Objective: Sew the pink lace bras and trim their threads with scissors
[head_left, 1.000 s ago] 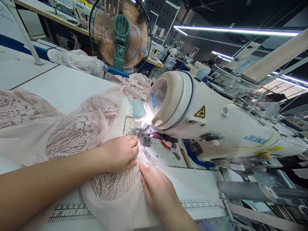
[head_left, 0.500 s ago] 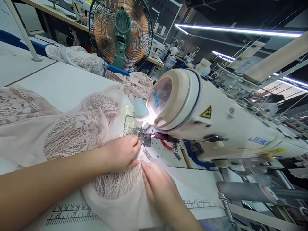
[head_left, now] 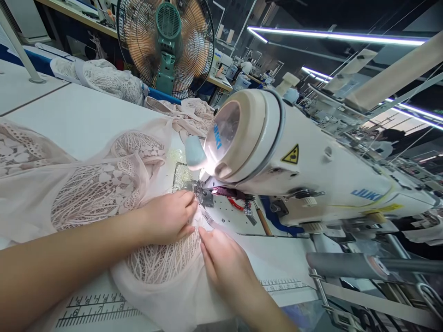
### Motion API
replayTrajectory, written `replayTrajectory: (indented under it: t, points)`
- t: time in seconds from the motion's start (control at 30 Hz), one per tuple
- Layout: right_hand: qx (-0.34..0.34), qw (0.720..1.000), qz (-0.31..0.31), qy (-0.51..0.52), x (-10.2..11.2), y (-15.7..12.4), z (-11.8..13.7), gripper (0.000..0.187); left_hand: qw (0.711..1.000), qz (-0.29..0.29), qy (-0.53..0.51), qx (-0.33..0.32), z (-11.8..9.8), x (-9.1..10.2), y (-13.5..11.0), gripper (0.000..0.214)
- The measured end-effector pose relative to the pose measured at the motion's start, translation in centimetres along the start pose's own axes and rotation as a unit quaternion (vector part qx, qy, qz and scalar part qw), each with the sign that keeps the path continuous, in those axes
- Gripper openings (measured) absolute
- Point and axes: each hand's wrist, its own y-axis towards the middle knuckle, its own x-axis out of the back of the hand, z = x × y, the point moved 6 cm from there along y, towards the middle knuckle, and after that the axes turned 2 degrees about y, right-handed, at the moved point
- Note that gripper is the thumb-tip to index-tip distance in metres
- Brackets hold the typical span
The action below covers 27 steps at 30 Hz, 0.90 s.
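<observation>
Pale pink lace fabric [head_left: 162,263] lies across the table and runs up to the presser foot [head_left: 202,193] of a white sewing machine [head_left: 273,138]. My left hand [head_left: 169,216] is closed on the lace fabric, its fingertips right beside the presser foot. Just below and to the right, my right hand [head_left: 224,253] pinches the fabric's edge between thumb and forefinger. The needle tip is too small to make out. More of the same fabric, with lace panels, spreads to the left beyond my left forearm.
A large fan [head_left: 168,46] stands behind the table. Bundled lace pieces [head_left: 110,80] lie along the far edge. A wooden-handled tool [head_left: 263,221] rests beneath the machine arm. Ruler markings [head_left: 100,309] run along the near table edge. A grey roller [head_left: 339,265] is at right.
The whole view has shifted slightly, so everything sits a little further left and higher. Both hands keep their hold on the lace fabric, almost unmoved relative to the machine.
</observation>
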Motion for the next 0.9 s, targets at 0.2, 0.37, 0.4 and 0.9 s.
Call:
replayTrajectory:
  t: [0.2,0.37,0.4,0.9]
  points:
    - [-0.004,1.0,-0.003,0.002,0.14,0.06,0.03,0.033,0.999,0.033,-0.004,-0.004,-0.03,0.18,0.18,0.039]
    - [-0.005,1.0,0.004,0.019,0.27,-0.09,0.12,0.032,0.999,0.032,-0.004,-0.01,-0.04,0.16,0.13,0.04]
    - [-0.005,1.0,0.004,0.019,0.28,-0.11,0.11,0.032,0.999,0.035,-0.006,-0.008,-0.01,0.09,0.11,0.041]
    - [-0.013,1.0,0.006,-0.002,0.45,0.31,0.11,0.032,0.999,0.034,0.012,-0.012,0.1,-0.4,0.26,0.046]
